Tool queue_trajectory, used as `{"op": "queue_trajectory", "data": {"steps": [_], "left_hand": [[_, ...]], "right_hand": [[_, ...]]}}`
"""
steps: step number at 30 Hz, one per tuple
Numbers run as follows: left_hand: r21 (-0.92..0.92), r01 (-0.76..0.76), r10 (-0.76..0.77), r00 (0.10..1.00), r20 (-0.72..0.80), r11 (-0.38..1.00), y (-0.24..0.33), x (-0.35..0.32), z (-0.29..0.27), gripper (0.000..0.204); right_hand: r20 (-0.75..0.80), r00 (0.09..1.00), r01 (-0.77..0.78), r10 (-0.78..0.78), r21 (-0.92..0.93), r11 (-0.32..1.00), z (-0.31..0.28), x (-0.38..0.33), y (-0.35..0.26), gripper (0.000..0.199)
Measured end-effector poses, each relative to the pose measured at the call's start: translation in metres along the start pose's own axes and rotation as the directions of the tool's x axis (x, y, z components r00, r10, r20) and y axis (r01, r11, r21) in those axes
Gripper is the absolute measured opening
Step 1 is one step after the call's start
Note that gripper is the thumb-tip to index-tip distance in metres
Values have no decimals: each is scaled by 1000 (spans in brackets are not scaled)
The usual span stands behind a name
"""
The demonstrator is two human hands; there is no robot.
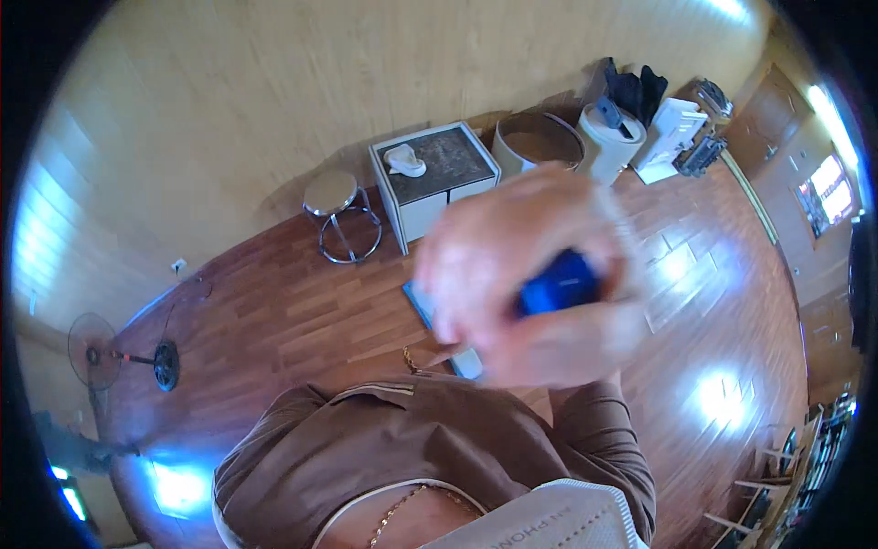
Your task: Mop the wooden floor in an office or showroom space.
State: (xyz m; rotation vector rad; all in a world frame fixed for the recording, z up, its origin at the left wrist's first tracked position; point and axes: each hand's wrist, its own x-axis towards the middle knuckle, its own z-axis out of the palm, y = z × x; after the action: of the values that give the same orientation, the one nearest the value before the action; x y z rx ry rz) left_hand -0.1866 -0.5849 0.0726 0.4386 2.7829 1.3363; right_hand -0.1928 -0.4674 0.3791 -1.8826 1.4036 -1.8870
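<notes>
Both hands are raised close in front of me and overlap, smeared by motion. My right hand (581,343) is closed around a small glossy dark-blue thing (560,284); its kind is not clear. Against it on the left is my left hand (457,274), with a gold chain bracelet (410,359) at the wrist. Its fingers are too blurred to show whether they also grip the blue thing. Part of a pale blue flat thing (466,364) shows behind the hands, mostly covered by them.
Along the wall stand a round stool (331,194), a low cabinet (448,165) with a crumpled white item (404,161), a round tub (540,142) and a white bin (608,151). A fan (165,366) stands at the left. Chairs (777,457) line the lower right.
</notes>
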Motion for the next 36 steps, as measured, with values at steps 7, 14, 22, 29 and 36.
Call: {"op": "queue_trajectory", "data": {"steps": [7, 14, 22, 29, 36], "left_hand": [[-440, -120, 120, 992, -27, 890, -23, -9, -68, 41], [-811, -158, 134, 986, -100, 563, -43, -33, -168, 59], [-523, -617, 253, 754, -606, 588, 26, -68, -249, 67], [-548, -672, 244, 715, -655, 498, -8, -41, -267, 32], [-678, -641, 393, 763, -513, 360, -43, -6, -265, 30]], "right_hand": [[-80, 997, -25, 12, -162, 986, 63, 9, 43, 31], [-233, 933, -345, 273, -370, 863, 77, -47, 169, 31], [-288, 591, -799, 754, -340, 496, 87, -148, 308, 32], [-359, 505, -836, 785, -430, 340, 96, -136, 339, 24], [-459, 428, -883, 779, -395, 252, 73, -150, 356, 18]]}}
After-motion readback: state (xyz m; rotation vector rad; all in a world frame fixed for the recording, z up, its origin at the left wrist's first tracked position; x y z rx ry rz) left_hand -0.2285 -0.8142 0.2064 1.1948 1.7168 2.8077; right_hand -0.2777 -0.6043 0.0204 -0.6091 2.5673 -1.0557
